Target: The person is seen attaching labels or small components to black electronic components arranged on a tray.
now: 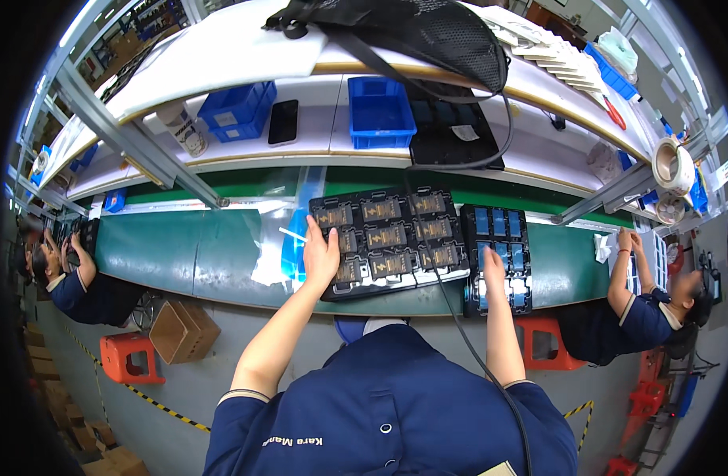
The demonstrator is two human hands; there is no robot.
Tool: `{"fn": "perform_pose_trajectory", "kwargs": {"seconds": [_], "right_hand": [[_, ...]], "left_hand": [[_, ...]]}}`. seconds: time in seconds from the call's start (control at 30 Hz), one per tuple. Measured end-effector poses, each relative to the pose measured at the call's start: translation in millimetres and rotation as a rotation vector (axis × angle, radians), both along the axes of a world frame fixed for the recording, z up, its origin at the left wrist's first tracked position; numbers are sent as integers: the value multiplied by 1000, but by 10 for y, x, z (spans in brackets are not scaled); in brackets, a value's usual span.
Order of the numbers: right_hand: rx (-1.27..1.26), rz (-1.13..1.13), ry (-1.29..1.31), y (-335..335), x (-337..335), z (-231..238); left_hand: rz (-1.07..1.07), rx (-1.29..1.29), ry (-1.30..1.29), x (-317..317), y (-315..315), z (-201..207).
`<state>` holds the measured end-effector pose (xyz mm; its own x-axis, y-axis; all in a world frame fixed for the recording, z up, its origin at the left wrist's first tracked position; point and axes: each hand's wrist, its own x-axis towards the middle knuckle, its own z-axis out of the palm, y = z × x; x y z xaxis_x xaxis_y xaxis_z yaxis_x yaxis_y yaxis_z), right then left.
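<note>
My left hand (322, 252) grips the left edge of a large black tray (364, 287), thumb on top. Flat black rectangular pieces with gold print (386, 236) sit in rows in its pockets. This tray lies slightly tilted across the bench. Close against its right side is a second, narrower black tray (469, 301) holding several blue-faced rectangular pieces (516, 254). Over the left part of that tray is my right hand (493, 271), its fingertips close to the blue pieces; whether it pinches one is unclear. A white stick (293, 234) shows beside my left fingers.
A black cable (459, 321) hangs across the large tray and my front. Clear plastic film (270, 258) lies left on the green bench (166, 246). Above are a shelf with blue bins (380, 119) and a phone (284, 121). Co-workers (649, 317) (67, 278) sit at both sides.
</note>
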<state>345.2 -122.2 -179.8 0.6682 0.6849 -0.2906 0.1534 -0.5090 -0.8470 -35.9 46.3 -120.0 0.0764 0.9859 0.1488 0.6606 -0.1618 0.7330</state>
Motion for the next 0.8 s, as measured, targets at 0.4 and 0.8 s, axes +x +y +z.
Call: {"fn": "perform_pose_trajectory", "kwargs": {"seconds": [0.4,0.8], "right_hand": [[119,349,313,1812,-231,355],[186,174,333,1097,-470,396]], "left_hand": [[57,-251,156,97,1186,-184],[118,-280,-140,-48,728,-295]]}}
